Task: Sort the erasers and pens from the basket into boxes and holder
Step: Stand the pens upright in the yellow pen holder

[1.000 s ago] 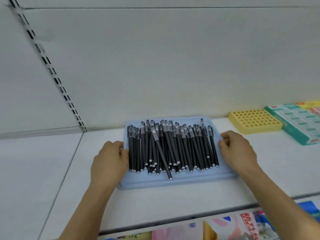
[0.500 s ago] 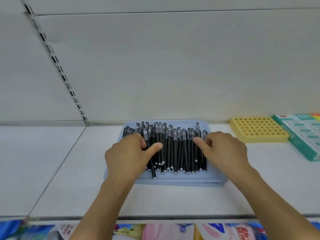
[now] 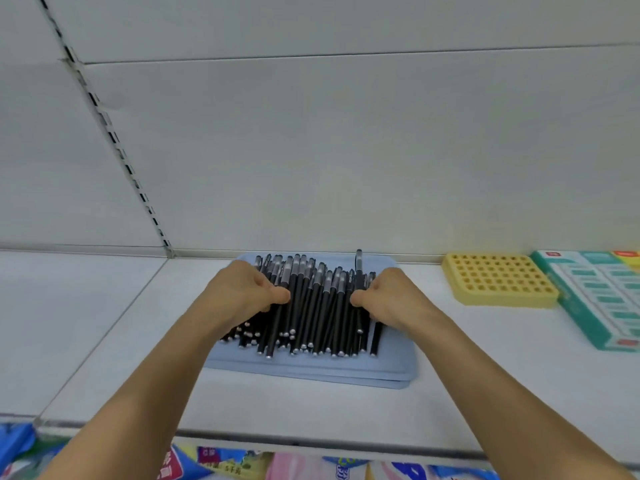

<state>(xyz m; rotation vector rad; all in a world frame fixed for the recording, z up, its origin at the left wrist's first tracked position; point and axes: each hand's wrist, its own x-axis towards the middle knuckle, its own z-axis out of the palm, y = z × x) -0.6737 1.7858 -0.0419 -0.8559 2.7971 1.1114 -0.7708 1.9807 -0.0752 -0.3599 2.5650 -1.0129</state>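
White shelf (image 3: pixel 104 341) is carrying everything here, w/ a slotted upright strip (image 3: pixel 114 140) running down the back wall at far left. Left hand (image 3: pixel 242 292) is reaching in from lower left & curling its fingers round the left side of the pens (image 3: pixel 311 306), thumb pressing onto the barrels from the top; grip is clamped on the bundle's left edge. The pens, black w/ grey grip sections and small silver tips, are lying in a thick heap on a pale blue tray (image 3: pixel 311 370), roughly in the shelf's middle, tips pointing toward the person, caps toward the back wall. The heap is sitting squeezed between both hands, a few pens at lower left fanning out at an angle. One pen (image 3: pixel 358 268) is sticking out further back than the rest, right of centre, beside the right hand. Right hand (image 3: pixel 388 299) is coming in from lower right, fingers curled round the bundle's right side, thumb lying against the barrels; clamped on the pens too. Further right, apart from the tray, a yellow holder (image 3: pixel 498 280) w/ a grid of holes is lying flat on the shelf. Just beside it at far right, a green box (image 3: pixel 599 299) is lying flat, partly cut off by the frame edge. Colourful packets (image 3: pixel 225 464) are showing below the shelf's front lip; print too blurred to read.
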